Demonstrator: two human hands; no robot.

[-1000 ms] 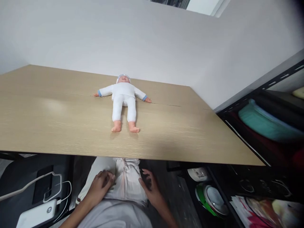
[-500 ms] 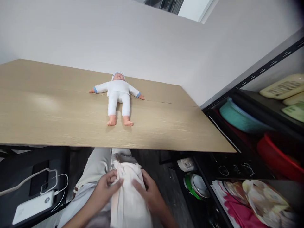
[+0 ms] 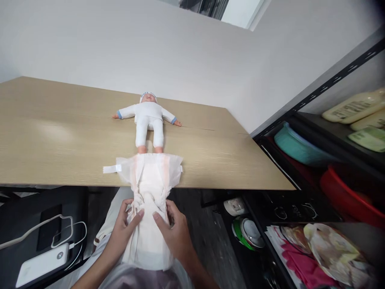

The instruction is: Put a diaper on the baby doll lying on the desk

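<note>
An unfolded white diaper [image 3: 150, 241] with pale pink edging stretches from above my lap up past the table's front edge. Its far end spreads wide over the tabletop, with a white tab sticking out to the left. My left hand [image 3: 124, 224] pinches the diaper's left side, thumb on top. On the opposite side my right hand [image 3: 174, 228] grips it the same way. Beyond it, a baby doll [image 3: 149, 116] in a white suit with blue cuffs and a cap lies on its back, arms spread. The diaper's far end hides the doll's feet.
The wooden table [image 3: 60, 152] runs along the wall. At the right, a dark shelf rack holds a teal basin [image 3: 303, 146], a red basin [image 3: 349, 192] and several bags. On a black seat at the left lies a white power bank [image 3: 42, 265] with cables.
The diaper has opened out lengthwise, and its far end now reaches over the table edge to the doll's feet. Both hands have shifted slightly left and up, still holding its sides.
</note>
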